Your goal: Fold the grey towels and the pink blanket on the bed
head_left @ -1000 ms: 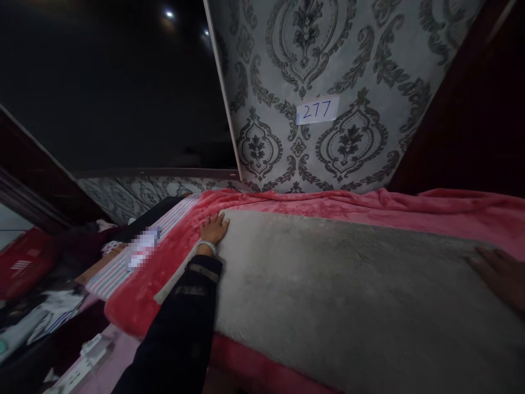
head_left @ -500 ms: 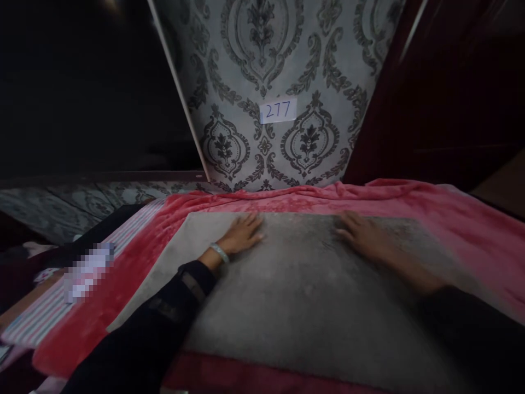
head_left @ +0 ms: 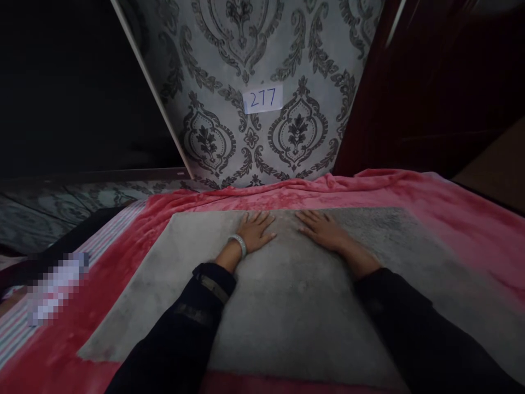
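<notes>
A grey plush cloth [head_left: 287, 306] lies spread flat over a red and pink blanket [head_left: 123, 262]. My left hand [head_left: 255, 231] rests palm down near the cloth's far edge, fingers spread, with a pale bracelet [head_left: 240, 244] on the wrist. To its right, my right hand [head_left: 322, 229] lies flat on the same cloth, its fingers pointing to the far left. Neither hand holds anything. Dark sleeves cover both forearms and hide parts of the cloth's near side.
Patterned wallpaper [head_left: 254, 142] with a paper label reading 277 [head_left: 263, 99] rises behind. A large black screen [head_left: 77, 93] is at left, a dark red glossy panel [head_left: 430, 93] at right. Striped fabric [head_left: 110, 227] shows along the left, beside a pixelated patch.
My right hand has swept left across the grey cloth, closer to my left hand. The left hand stays flat near the far edge. The view has shifted slightly.
</notes>
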`<state>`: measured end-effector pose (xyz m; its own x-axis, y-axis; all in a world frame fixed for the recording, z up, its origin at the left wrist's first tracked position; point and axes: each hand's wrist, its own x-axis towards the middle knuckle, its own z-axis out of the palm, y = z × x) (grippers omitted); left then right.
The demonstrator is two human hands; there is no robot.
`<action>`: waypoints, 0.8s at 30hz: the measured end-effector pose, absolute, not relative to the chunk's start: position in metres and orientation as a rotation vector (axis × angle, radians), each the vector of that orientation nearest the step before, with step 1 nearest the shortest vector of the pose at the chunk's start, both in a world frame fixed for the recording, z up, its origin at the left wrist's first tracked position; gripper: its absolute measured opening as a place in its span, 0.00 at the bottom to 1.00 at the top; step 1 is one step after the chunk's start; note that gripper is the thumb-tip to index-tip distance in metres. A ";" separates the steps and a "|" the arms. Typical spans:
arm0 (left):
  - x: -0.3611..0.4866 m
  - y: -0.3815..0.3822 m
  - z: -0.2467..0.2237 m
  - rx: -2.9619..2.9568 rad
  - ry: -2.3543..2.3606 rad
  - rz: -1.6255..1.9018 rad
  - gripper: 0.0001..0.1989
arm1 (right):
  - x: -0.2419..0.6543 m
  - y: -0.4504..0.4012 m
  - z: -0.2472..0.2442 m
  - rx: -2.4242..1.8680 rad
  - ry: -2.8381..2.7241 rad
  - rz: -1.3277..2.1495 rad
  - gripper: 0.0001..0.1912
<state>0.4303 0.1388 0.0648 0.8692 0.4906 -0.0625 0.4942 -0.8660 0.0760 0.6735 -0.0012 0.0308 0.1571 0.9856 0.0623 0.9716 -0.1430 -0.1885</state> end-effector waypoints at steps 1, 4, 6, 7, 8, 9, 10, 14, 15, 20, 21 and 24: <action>0.426 0.145 0.066 2.941 0.866 -0.071 0.34 | 0.692 -0.007 0.029 -2.297 -1.846 0.094 0.33; 0.400 0.175 0.073 2.797 1.303 -0.116 0.34 | 0.754 -0.036 0.021 -2.520 -1.437 0.006 0.32; 0.370 0.197 0.078 2.648 1.577 -0.131 0.34 | 0.786 -0.058 0.018 -2.625 -1.109 -0.058 0.32; 0.354 0.207 0.080 2.589 1.681 -0.125 0.35 | 0.797 -0.067 0.018 -2.645 -0.983 -0.083 0.33; 0.339 0.216 0.081 2.515 1.798 -0.108 0.36 | 0.804 -0.074 0.018 -2.651 -0.895 -0.099 0.34; 0.325 0.223 0.081 2.427 1.913 -0.062 0.37 | 0.808 -0.079 0.019 -2.653 -0.843 -0.100 0.34; 0.314 0.228 0.081 2.348 1.999 -0.015 0.38 | 0.808 -0.082 0.020 -2.661 -0.812 -0.087 0.35; 0.300 0.234 0.079 2.143 2.145 0.109 0.40 | 0.793 -0.078 0.028 -2.747 -0.732 -0.011 0.36; 0.301 0.234 0.079 2.126 2.150 0.113 0.40 | 0.789 -0.076 0.029 -2.763 -0.723 -0.012 0.36; 0.297 0.228 0.085 2.237 2.052 0.044 0.40 | 0.785 -0.082 0.035 -2.762 -0.833 -0.001 0.37; 0.290 0.226 0.085 2.294 2.006 0.016 0.39 | 0.787 -0.089 0.035 -2.749 -0.892 0.023 0.37; 0.257 0.219 0.081 2.481 1.862 -0.064 0.36 | 0.797 -0.128 0.028 -2.723 -0.992 0.072 0.35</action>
